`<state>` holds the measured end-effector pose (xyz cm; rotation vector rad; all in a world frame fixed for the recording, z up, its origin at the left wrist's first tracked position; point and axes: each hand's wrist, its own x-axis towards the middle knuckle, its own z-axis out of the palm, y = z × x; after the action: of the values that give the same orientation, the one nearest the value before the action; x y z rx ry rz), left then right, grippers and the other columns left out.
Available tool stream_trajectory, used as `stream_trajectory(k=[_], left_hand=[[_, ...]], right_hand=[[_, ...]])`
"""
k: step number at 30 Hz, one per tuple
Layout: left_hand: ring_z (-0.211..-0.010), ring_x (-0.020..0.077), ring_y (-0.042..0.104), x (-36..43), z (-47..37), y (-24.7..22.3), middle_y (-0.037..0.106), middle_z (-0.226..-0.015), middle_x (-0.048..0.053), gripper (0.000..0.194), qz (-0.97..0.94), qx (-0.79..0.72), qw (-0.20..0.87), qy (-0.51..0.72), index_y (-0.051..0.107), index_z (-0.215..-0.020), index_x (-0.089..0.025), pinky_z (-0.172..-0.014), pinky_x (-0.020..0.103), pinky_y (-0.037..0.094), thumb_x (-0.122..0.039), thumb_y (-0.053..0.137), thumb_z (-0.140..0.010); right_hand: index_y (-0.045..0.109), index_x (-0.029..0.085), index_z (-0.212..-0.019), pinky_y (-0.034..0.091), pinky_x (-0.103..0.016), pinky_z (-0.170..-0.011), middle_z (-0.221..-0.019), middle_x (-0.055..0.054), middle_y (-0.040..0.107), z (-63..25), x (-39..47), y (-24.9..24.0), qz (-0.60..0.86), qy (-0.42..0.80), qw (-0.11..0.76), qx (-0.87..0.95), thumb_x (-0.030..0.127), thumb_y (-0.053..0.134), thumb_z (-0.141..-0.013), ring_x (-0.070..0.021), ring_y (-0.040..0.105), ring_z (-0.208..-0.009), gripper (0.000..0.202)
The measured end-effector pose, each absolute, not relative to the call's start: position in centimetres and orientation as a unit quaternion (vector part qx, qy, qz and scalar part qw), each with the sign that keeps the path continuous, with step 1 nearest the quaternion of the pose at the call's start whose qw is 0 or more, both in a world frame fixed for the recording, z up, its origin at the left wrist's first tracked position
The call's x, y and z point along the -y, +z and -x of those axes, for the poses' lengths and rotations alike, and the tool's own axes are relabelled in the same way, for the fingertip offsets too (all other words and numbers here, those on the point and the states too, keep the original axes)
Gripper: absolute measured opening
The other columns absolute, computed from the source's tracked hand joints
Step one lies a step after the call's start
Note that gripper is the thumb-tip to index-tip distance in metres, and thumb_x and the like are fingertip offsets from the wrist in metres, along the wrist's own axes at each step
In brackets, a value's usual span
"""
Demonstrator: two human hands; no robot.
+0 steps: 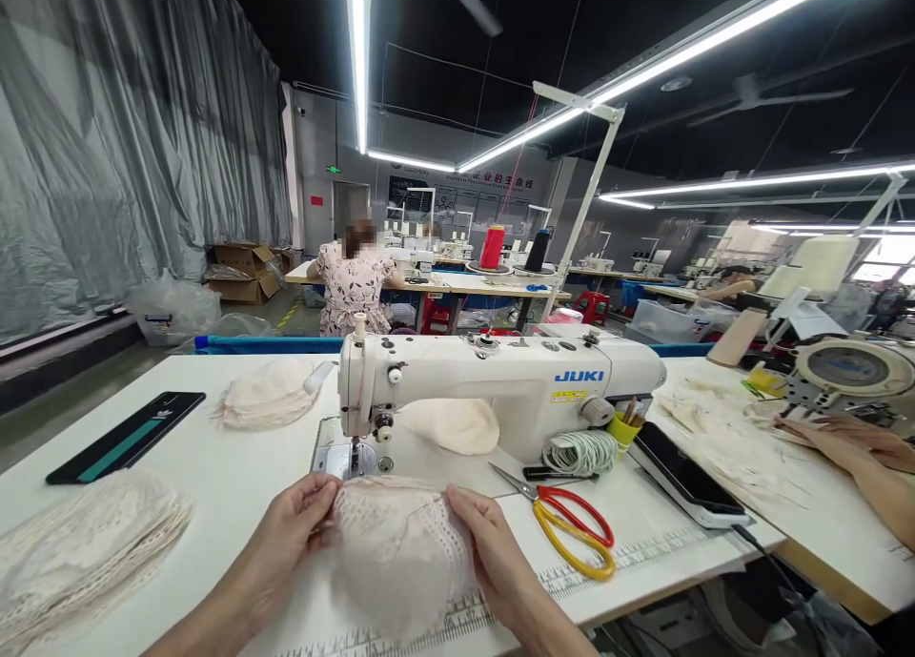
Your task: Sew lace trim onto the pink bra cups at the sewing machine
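A piece of cream lace fabric (400,552) is stretched between my two hands, its lower part blurred. My left hand (296,519) pinches its left upper corner, and my right hand (490,543) grips the right upper corner. Just beyond the fabric stands a white sewing machine (464,376), with its needle and presser foot (355,455) close to the fabric's upper edge. Under the machine's arm lies a cream padded cup-like piece (457,426). Scissors (572,528) with red and yellow handles rest right of my right hand.
Stacked lace pieces (92,533) and a smaller fabric stack (268,395) lie left, near a black-and-teal flat case (132,438). At right are coiled cord (580,454), a yellow pen cup (626,430) and a phone-like device (686,471). A co-worker's hands (850,442) work beside another machine.
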<state>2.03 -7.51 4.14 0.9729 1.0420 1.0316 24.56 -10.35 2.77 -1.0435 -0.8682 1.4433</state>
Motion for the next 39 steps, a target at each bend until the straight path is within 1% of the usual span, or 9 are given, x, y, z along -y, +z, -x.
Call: stream_trajectory(k=[4,9,13,17,21,25,28,32,39], left_hand=[[-0.081,0.0181,0.059,8.2,-3.2,3.9,0.062,-0.082,0.002,0.048,-0.427,-0.448,0.647,0.446,0.063,-0.094,-0.018,-0.075,0.030,0.050,-0.056,0.074,-0.067],[-0.083,0.0225,0.060,8.4,-4.2,2.0,0.065,-0.084,0.007,0.060,-0.449,-0.470,0.626,0.431,0.066,-0.089,-0.013,-0.072,0.031,0.048,-0.051,0.086,-0.047],[-0.085,0.0212,0.057,7.4,-2.0,2.1,0.063,-0.085,0.004,0.055,-0.459,-0.482,0.601,0.442,0.066,-0.092,-0.016,-0.073,0.029,0.046,-0.051,0.083,-0.054],[-0.098,0.0234,0.056,7.7,0.7,4.3,0.061,-0.093,0.004,0.048,-0.494,-0.463,0.585,0.446,0.061,-0.105,-0.019,-0.082,0.032,0.044,-0.047,0.076,-0.068],[-0.093,0.0210,0.055,9.2,1.0,7.4,0.061,-0.093,0.003,0.034,-0.624,-0.403,0.554,0.376,0.062,-0.106,-0.021,-0.079,0.031,0.043,-0.041,0.067,-0.079],[-0.083,0.0182,0.055,10.8,0.1,10.6,0.063,-0.087,0.002,0.024,-0.745,-0.309,0.514,0.293,0.067,-0.101,-0.021,-0.076,0.029,0.044,-0.031,0.064,-0.080],[-0.082,0.0183,0.056,11.6,0.4,11.5,0.062,-0.084,0.002,0.025,-0.748,-0.294,0.522,0.287,0.067,-0.102,-0.020,-0.076,0.029,0.045,-0.033,0.061,-0.082],[-0.089,0.0211,0.056,12.7,2.3,9.3,0.062,-0.100,0.003,0.053,-0.691,-0.358,0.571,0.263,0.059,-0.116,-0.022,-0.074,0.029,0.046,-0.034,0.073,-0.067],[-0.074,0.0160,0.048,14.7,5.2,8.8,0.053,-0.072,-0.003,0.022,-0.724,-0.426,0.509,0.185,0.063,-0.073,-0.017,-0.068,0.022,0.037,-0.039,0.062,-0.076]], right_hand=[[0.045,0.019,-0.060,0.036,-0.024,-0.058,-0.059,0.003,0.044,-24.8,10.4,2.5,0.466,0.593,0.550,0.358,0.058,0.070,-0.063,-0.0133,0.041,-0.059,0.047],[0.037,0.020,-0.058,0.035,-0.023,-0.054,-0.057,0.004,0.039,-23.9,10.8,2.6,0.505,0.540,0.551,0.386,0.057,0.063,-0.067,-0.0120,0.038,-0.056,0.046],[0.033,0.021,-0.056,0.032,-0.023,-0.049,-0.053,0.005,0.036,-25.6,10.3,2.7,0.544,0.446,0.566,0.430,0.056,0.055,-0.072,-0.0110,0.034,-0.051,0.044],[0.043,0.021,-0.054,0.038,-0.029,-0.055,-0.053,0.000,0.045,-28.7,9.7,2.6,0.575,0.327,0.569,0.488,0.053,0.055,-0.072,-0.0176,0.044,-0.056,0.039],[0.065,0.018,-0.087,0.038,-0.042,-0.091,-0.097,-0.011,0.064,-28.1,11.1,4.1,0.558,0.230,0.561,0.567,0.045,0.069,-0.066,-0.0310,0.051,-0.101,0.034],[0.050,0.019,-0.126,0.034,-0.042,-0.103,-0.130,-0.012,0.051,-23.0,12.8,7.9,0.403,0.275,0.399,0.776,0.045,0.074,-0.069,-0.0269,0.045,-0.121,0.068],[0.060,0.017,-0.096,0.048,-0.029,-0.077,-0.092,-0.004,0.062,-19.7,12.5,10.1,0.285,0.432,0.322,0.793,0.053,0.073,-0.068,-0.0180,0.059,-0.085,0.047],[0.051,0.016,-0.067,0.033,-0.019,-0.047,-0.053,0.005,0.047,-18.6,12.3,9.8,0.336,0.502,0.296,0.740,0.048,0.061,-0.081,-0.0083,0.043,-0.049,0.036],[0.050,0.016,-0.070,0.036,-0.022,-0.064,-0.072,0.002,0.048,-20.4,15.7,8.9,0.351,0.392,0.251,0.812,0.027,0.059,-0.082,-0.0113,0.045,-0.069,0.018]])
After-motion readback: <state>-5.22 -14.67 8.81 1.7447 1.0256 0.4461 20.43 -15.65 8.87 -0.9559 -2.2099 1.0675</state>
